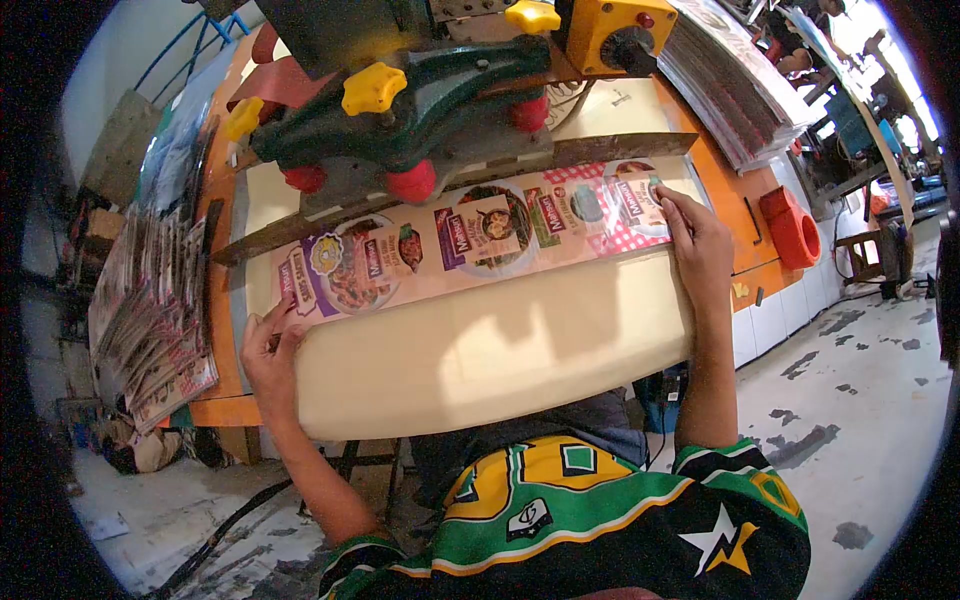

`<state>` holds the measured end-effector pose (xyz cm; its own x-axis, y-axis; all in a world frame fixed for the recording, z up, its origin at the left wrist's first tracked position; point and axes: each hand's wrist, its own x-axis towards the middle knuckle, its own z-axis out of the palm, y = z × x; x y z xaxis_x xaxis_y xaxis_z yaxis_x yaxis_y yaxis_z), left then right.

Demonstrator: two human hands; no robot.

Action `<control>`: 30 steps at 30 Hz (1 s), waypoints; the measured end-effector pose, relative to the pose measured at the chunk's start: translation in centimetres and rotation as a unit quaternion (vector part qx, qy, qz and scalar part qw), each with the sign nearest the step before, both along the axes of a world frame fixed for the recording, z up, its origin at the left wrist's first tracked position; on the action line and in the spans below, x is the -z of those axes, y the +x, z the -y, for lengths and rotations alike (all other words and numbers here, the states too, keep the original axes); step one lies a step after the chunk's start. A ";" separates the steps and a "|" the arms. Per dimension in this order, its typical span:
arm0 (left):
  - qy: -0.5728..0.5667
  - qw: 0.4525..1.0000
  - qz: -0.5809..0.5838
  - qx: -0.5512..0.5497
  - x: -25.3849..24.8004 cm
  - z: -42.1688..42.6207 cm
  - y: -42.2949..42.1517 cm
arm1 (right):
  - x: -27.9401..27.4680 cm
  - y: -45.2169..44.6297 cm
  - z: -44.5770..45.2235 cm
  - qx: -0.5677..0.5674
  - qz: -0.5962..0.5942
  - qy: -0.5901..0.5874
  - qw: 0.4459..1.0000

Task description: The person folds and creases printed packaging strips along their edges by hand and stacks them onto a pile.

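A long printed sheet [420,250] with food pictures and coloured label panels lies across the cream work surface [500,345], along a dark metal bar [625,149]. My left hand [270,355] holds the sheet's left end, thumb and fingers closed at its corner. At the opposite end, my right hand [700,240] pinches the upper right corner between thumb and fingers. Over the bar stands a dark green machine head [430,120] with yellow star knobs [374,90] and red feet [411,181]. The sheet's back edge runs close to the bar.
A tall stack of printed sheets [735,90] stands at the back right, and a fanned pile [155,310] at the left. A red ring-shaped object [790,228] and a hex key [752,220] rest on the orange table [725,185]. A yellow control box [615,35] adjoins the machine.
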<state>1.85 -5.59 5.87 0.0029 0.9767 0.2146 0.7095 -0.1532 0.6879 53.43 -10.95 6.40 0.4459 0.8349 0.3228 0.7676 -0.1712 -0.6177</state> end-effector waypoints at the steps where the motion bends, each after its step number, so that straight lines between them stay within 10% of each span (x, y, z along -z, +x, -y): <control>1: 0.001 1.000 -0.007 -0.002 0.1 0.0 -0.1 | 0.0 0.0 0.0 0.001 0.000 -0.001 1.000; 30: 0.010 1.000 0.014 0.006 -0.1 -0.1 -0.1 | 0.0 0.1 0.0 0.006 0.031 -0.017 0.999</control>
